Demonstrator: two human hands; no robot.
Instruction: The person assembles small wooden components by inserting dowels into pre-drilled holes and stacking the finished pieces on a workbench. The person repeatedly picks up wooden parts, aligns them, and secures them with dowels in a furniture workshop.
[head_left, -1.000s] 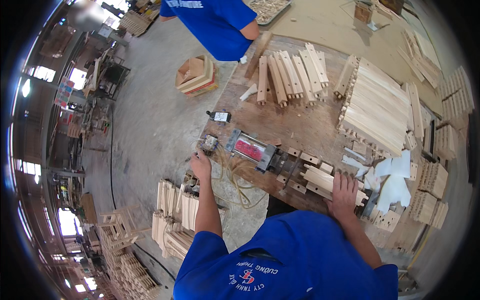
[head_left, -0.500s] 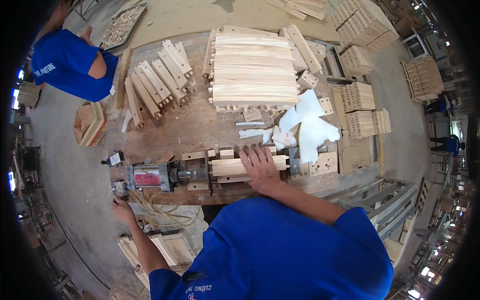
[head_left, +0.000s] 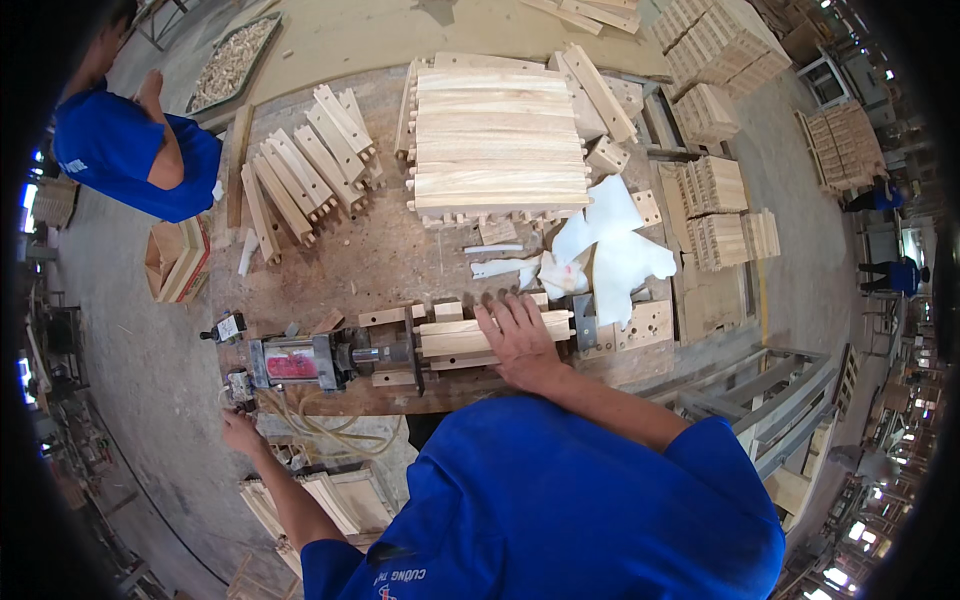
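The right hand is laid flat, fingers spread, on the wooden pieces clamped on the table. Just left of these pieces, a pneumatic cylinder with a red label is fixed, its rod pointed at them. The left hand is held below the cylinder's left end, at the table edge near a small valve; whether it is closed cannot be told. Beyond the pieces, a stack of slats is piled.
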